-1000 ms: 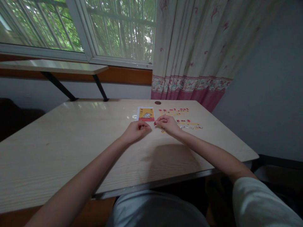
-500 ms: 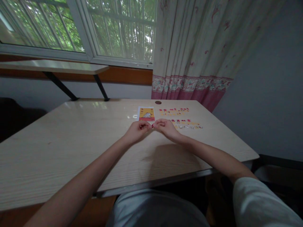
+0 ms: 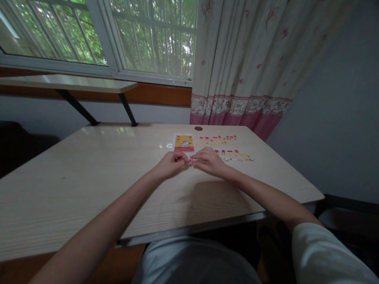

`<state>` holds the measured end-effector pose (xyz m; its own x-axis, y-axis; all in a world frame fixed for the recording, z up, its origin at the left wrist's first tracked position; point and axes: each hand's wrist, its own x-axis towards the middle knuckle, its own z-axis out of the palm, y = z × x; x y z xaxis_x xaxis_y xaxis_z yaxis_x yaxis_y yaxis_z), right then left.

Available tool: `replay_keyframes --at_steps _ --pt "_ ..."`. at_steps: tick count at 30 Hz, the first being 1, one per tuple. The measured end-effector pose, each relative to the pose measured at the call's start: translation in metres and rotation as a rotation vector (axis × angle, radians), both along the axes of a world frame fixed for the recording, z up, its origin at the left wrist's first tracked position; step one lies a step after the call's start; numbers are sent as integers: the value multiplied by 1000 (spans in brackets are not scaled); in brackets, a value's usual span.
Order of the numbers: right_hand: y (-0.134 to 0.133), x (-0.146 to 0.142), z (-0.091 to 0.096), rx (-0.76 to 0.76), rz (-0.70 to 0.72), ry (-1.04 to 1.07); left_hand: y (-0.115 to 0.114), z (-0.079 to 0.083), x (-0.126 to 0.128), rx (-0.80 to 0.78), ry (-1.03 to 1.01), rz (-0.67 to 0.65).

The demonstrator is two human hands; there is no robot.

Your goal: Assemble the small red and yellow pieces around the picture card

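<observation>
My left hand (image 3: 172, 162) and my right hand (image 3: 209, 161) meet at the far middle of the wooden table (image 3: 89, 173). Both are pinched closed around small red puzzle pieces (image 3: 191, 160) held between the fingertips. Just behind my hands lies a small orange picture card (image 3: 184, 142) with a white animal on it. To its right, loose red and yellow puzzle pieces (image 3: 227, 150) lie in two rows on the table.
A round cable hole (image 3: 198, 128) sits at the table's far edge. Behind stand a window (image 3: 118, 35) with a narrow shelf (image 3: 65, 83) below it and a flowered curtain (image 3: 245, 59). A grey wall is on the right.
My two hands have drawn together until their fingertips meet over the small pieces. The right hand has flattened a little toward the table.
</observation>
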<state>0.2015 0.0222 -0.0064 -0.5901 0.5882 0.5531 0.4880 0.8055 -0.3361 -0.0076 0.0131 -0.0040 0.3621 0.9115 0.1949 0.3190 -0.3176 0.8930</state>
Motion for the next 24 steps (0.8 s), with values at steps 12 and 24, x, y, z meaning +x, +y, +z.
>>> replay_keyframes --at_steps 12,24 --pt "7 10 -4 196 -123 -30 8 3 -16 111 56 91" --pt "21 10 -10 82 -294 -64 34 1 -69 376 628 190"
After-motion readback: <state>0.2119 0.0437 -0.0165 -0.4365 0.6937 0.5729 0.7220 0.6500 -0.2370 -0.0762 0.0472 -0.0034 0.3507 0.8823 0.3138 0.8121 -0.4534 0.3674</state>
